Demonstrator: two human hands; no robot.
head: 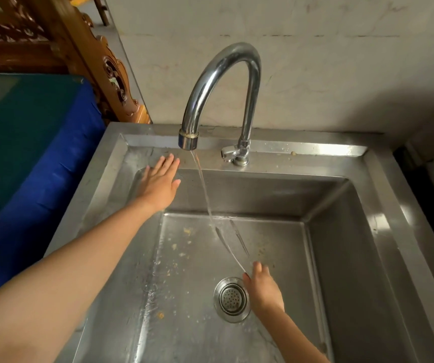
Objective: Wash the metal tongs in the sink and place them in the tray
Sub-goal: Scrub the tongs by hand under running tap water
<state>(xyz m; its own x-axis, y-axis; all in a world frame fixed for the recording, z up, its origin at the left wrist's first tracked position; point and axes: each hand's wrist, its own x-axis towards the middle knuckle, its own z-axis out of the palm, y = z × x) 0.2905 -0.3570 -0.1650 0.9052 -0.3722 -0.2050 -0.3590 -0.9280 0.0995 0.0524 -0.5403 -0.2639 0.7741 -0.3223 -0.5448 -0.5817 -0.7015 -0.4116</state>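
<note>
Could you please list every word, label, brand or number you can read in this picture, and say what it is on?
None: there is no readable text anywhere in this view. The curved chrome faucet, the stainless steel sink, the blue cloth cover, the carved brown wooden frame and the pale wall show no lettering, labels or numbers.

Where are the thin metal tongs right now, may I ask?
Head view, centre-right: the tongs are in the steel sink, held by the right hand beside the drain.
</note>
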